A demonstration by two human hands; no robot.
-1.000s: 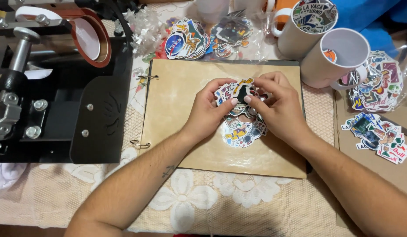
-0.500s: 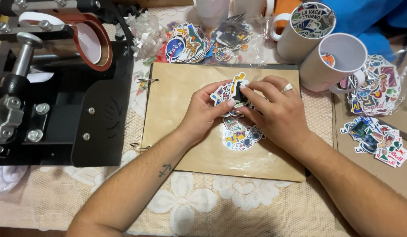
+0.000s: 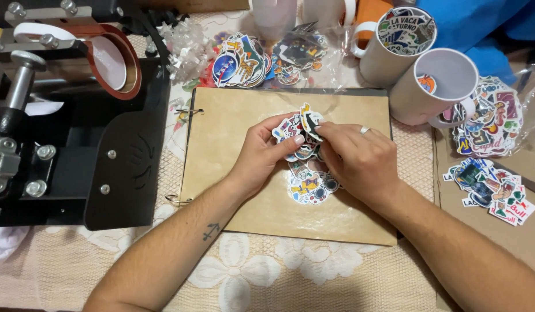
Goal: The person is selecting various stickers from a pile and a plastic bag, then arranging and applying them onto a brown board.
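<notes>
Both hands meet over a brown ring-bound album lying on the table. My left hand holds a fanned bunch of colourful stickers between thumb and fingers. My right hand, a ring on one finger, pinches the top stickers of that bunch. Under the hands a small pile of loose stickers lies on the album's cover.
A black mug heat press fills the left side. Two white mugs stand at the back right. More sticker heaps lie at the back and on the right. A lace tablecloth covers the table.
The held sticker bunch has risen slightly and fanned out. My right fingers have shifted onto its top stickers.
</notes>
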